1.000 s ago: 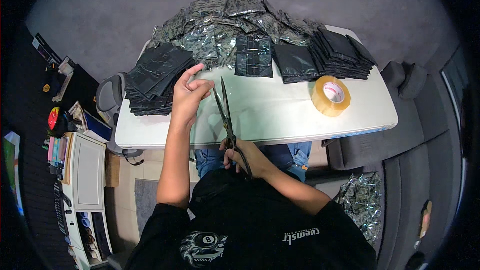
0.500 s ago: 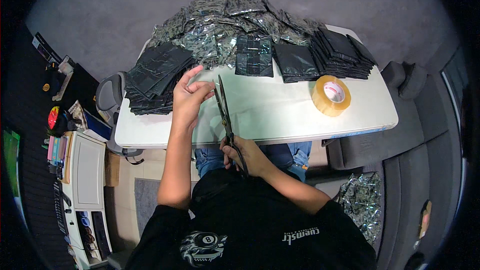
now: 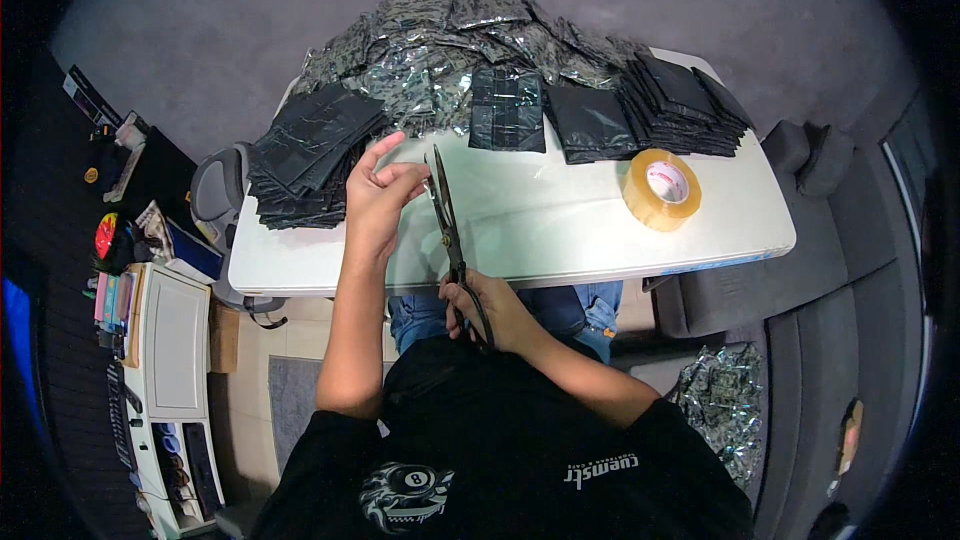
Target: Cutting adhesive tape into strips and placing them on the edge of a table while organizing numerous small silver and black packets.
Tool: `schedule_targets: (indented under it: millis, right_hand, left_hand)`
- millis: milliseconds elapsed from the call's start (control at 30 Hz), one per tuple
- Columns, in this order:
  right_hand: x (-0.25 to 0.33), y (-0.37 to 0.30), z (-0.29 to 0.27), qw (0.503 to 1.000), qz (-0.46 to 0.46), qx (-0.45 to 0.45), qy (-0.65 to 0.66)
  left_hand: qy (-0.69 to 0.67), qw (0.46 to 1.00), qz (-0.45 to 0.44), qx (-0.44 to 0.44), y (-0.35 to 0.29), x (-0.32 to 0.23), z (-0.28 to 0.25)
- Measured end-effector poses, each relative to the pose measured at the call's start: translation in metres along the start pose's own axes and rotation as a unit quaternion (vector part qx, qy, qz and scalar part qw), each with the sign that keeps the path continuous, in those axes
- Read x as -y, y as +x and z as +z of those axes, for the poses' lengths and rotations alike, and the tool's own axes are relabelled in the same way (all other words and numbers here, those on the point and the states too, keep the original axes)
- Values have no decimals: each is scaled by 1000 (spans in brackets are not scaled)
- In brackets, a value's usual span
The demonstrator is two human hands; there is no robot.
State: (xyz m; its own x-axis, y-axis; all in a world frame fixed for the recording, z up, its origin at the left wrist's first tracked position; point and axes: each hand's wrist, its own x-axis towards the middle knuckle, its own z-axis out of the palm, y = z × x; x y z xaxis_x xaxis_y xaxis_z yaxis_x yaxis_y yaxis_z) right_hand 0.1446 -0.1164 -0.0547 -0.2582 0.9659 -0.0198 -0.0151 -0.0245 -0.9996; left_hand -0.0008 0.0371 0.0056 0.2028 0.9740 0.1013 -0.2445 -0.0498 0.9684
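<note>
My left hand (image 3: pixel 378 198) is raised over the white table (image 3: pixel 560 230), fingers pinching the edge of a thin clear plastic piece (image 3: pixel 418 245) that is hard to make out. My right hand (image 3: pixel 492 308) grips the handles of long dark scissors (image 3: pixel 447 212) at the table's near edge. The blades point away from me, right beside my left fingers. Behind them lie a dark gridded bag (image 3: pixel 507 110) and a black bag (image 3: pixel 590 125).
A heap of shiny crinkled bags (image 3: pixel 450 40) fills the table's far side, between black bag stacks at left (image 3: pixel 305 155) and right (image 3: pixel 680 105). A tan tape roll (image 3: pixel 661 189) sits right of centre. Grey sofa (image 3: pixel 740 290), white cabinet (image 3: pixel 175 350), floor bag pile (image 3: pixel 725 405).
The scissor blades have drawn closer together and shifted slightly toward my left fingers. Both hands stay in nearly the same place.
</note>
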Motion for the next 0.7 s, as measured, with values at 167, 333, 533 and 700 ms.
schedule_targets:
  millis: [167,333,533,700]
  right_hand:
    - [3,-1,1,1000,20,-2,12]
    - [-1,1,5,1000,6,-15,22]
    - [-2,1,4,999,24,-20,40]
    - [4,0,3,998,54,-21,38]
  left_hand:
    - [-1,1000,-3,3,1,-1,1]
    - [0,1000,-4,5,0,-1,2]
    - [2,1000,-7,-2,-2,-4,6]
    - [-10,1000,-3,-6,-4,-4,6]
